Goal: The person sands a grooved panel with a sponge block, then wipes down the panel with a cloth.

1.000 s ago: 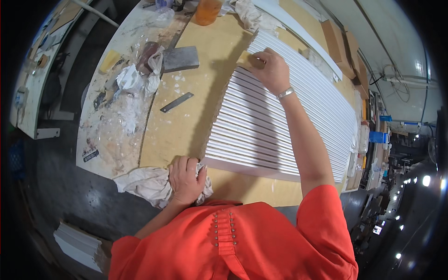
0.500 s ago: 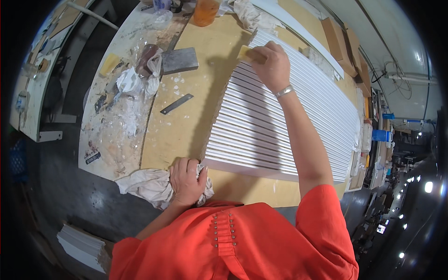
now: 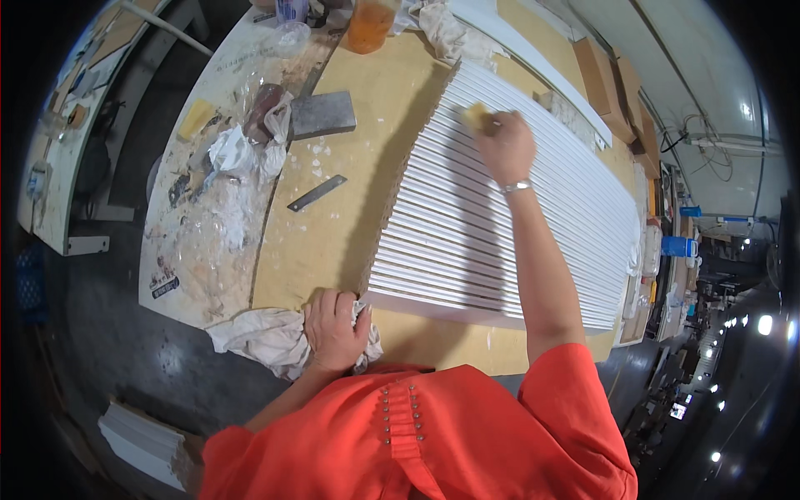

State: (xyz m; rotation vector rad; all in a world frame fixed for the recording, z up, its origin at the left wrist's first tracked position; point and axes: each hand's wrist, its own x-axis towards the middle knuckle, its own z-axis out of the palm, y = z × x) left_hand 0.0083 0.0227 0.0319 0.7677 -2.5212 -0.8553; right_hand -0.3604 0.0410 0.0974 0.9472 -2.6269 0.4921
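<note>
Since half a second ago, the right hand (image 3: 508, 148) has moved with its yellow sponge (image 3: 475, 115) from the far left edge inward over the white strips (image 3: 433, 242). Its fingers pinch the sponge, which is blurred and partly covered by them; whether it touches the strips I cannot tell. Those strips lie side by side in one ribbed slab on the table, too many and too fine to count, with the right forearm hiding some and a dark shadow falling across them. One silvery band (image 3: 517, 186) circles the right wrist.

At the near edge, the left hand (image 3: 336, 329) rests over a crumpled pale rag (image 3: 262, 337), beside the slab's near left corner. Its fingers lie close together, but I cannot tell whether they grip the cloth.

Yellowish board, spotted with white, covers the table (image 3: 312, 250). To the left on it lie one grey block (image 3: 323, 114) and one flat metal blade (image 3: 317, 192). Farther left, a stained white surface (image 3: 187, 250) carries clear plastic, crumpled paper (image 3: 233, 152) and a second sponge (image 3: 197, 119). At the far end stand one jug of orange liquid (image 3: 371, 27), its top cut off, and one pale cloth (image 3: 446, 32).

Around the table are a grey floor (image 3: 167, 350), a white stack (image 3: 143, 443) partly hidden by the red shirt (image 3: 408, 442), cardboard boxes (image 3: 607, 96), and a dark room with small bright lamps.
</note>
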